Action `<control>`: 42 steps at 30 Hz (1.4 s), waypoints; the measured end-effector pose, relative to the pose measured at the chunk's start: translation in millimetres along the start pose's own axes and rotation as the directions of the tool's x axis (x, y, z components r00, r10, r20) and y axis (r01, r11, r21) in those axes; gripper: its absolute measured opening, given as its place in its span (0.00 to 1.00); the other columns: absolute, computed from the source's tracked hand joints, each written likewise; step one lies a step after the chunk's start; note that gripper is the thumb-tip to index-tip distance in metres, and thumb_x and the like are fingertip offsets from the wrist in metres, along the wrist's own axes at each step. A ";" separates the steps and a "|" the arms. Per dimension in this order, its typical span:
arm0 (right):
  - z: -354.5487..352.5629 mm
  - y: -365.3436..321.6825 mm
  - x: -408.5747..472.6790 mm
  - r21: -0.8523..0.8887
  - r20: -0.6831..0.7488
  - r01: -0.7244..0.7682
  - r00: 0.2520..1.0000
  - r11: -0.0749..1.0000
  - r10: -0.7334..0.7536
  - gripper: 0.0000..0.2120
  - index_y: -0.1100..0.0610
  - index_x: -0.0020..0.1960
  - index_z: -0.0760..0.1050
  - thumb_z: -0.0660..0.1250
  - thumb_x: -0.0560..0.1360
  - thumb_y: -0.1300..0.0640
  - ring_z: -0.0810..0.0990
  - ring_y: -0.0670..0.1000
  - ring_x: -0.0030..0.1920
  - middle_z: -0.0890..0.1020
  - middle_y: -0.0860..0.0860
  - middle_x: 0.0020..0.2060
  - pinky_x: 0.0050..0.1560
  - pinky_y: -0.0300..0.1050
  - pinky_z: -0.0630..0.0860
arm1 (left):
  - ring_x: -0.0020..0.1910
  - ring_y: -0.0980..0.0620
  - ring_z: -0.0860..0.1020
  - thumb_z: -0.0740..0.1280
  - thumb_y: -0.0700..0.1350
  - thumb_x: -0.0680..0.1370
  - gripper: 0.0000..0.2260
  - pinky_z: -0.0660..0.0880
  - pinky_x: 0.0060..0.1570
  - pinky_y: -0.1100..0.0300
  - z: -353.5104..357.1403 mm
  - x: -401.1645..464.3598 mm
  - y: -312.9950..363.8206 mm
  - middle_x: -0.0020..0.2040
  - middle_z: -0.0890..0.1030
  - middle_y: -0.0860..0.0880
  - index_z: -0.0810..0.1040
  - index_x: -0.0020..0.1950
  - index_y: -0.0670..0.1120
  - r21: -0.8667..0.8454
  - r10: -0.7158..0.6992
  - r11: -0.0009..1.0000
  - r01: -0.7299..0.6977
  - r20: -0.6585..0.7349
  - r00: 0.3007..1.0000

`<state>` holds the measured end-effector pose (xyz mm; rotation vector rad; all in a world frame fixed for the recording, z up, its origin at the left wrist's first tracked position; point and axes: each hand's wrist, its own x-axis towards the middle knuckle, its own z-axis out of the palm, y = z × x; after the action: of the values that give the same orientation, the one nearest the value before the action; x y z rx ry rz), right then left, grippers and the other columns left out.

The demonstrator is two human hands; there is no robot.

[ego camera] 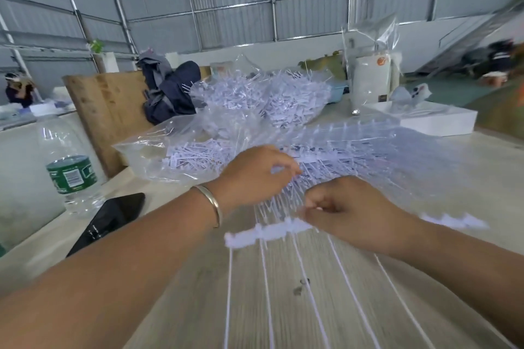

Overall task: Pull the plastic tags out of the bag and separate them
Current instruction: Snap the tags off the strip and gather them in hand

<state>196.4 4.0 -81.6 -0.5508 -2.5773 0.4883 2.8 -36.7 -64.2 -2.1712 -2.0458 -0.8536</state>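
**Clerk:** Item one — plastic tags [326, 176]. Location?

**Checker:** A fanned clip of them lies on the worktop [283, 306] right before you, their thin stems running away from you toward the clear bag [175, 150], while a white connecting bar [269, 231] crosses them side to side at the near end. More tags are heaped in the bag and in a second pile behind it.

**Clerk:** Item two — your hands?

**Checker:** Your left hand [255, 176] has its fingers curled into the far part of the fan, pinching stems, just beside the bag's mouth. Your right hand [348, 212] is curled at the bar's right end, thumb and fingertip pinching there. Both touch the clip; the right is nearer the bar, the left nearer the bag.

**Clerk:** Direction of the next pull?

**Checker:** By my reading, along the stems — toward you — with the left holding the fan back.

**Clerk:** Room and edges?

**Checker:** Bare worktop lies between your forearms. To your left sit a phone [113, 218] and water bottle [69, 167], near the edge; a white box [436, 122] stands well apart, far right.
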 end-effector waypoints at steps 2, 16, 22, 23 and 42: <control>-3.0 -12.9 -3.2 0.076 0.028 0.050 0.998 0.996 -0.052 0.17 0.49 0.27 0.70 0.69 0.74 0.54 0.67 0.44 0.25 0.67 0.46 0.21 0.31 0.34 0.60 | 0.49 0.63 0.76 0.65 0.49 0.79 0.08 0.73 0.55 0.60 1.4 -5.5 -1.5 0.49 0.79 0.60 0.84 0.50 0.59 0.070 -0.038 0.997 0.029 0.119 0.992; -52.7 -70.8 -6.2 -0.893 -0.146 -0.060 0.976 0.446 -0.163 0.12 0.55 0.41 0.60 0.59 0.79 0.53 0.54 0.48 0.22 0.58 0.49 0.23 0.25 0.39 0.49 | 0.36 0.52 0.81 0.70 0.59 0.67 0.21 0.76 0.34 0.66 -59.5 -7.1 9.9 0.44 0.85 0.43 0.86 0.46 0.42 -0.736 -0.066 0.571 0.363 0.400 0.914; -63.5 -19.3 36.4 -0.939 -0.137 -0.032 0.949 0.344 -0.285 0.15 0.55 0.42 0.59 0.55 0.81 0.46 0.72 0.52 0.28 0.73 0.48 0.28 0.33 0.42 0.57 | 0.40 0.52 0.82 0.68 0.54 0.77 0.12 0.78 0.43 0.62 -34.5 -8.5 9.5 0.45 0.86 0.46 0.85 0.48 0.47 -0.558 -0.128 0.794 0.241 0.234 0.964; -62.4 -8.2 44.2 -0.928 -0.106 0.012 0.950 0.372 -0.294 0.16 0.55 0.44 0.61 0.53 0.81 0.43 0.75 0.53 0.32 0.77 0.49 0.31 0.37 0.43 0.61 | 0.38 0.53 0.82 0.66 0.53 0.79 0.12 0.76 0.39 0.63 -25.3 -7.5 8.8 0.43 0.86 0.47 0.84 0.47 0.46 -0.522 -0.157 0.814 0.253 0.221 0.962; 28.2 91.6 62.1 -0.030 -0.201 -0.048 0.979 0.998 0.041 0.20 0.49 0.36 0.71 0.55 0.75 0.35 0.67 0.43 0.25 0.70 0.46 0.24 0.30 0.42 0.64 | 0.23 0.56 0.69 0.71 0.50 0.75 0.12 0.64 0.23 0.67 29.0 -18.1 -31.3 0.28 0.77 0.48 0.81 0.34 0.46 -0.658 -0.383 0.667 0.350 0.100 0.918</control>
<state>158.6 104.0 -121.6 -0.6368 -2.3901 0.3825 -15.6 -37.8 -106.8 -1.9420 -2.4685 -1.9367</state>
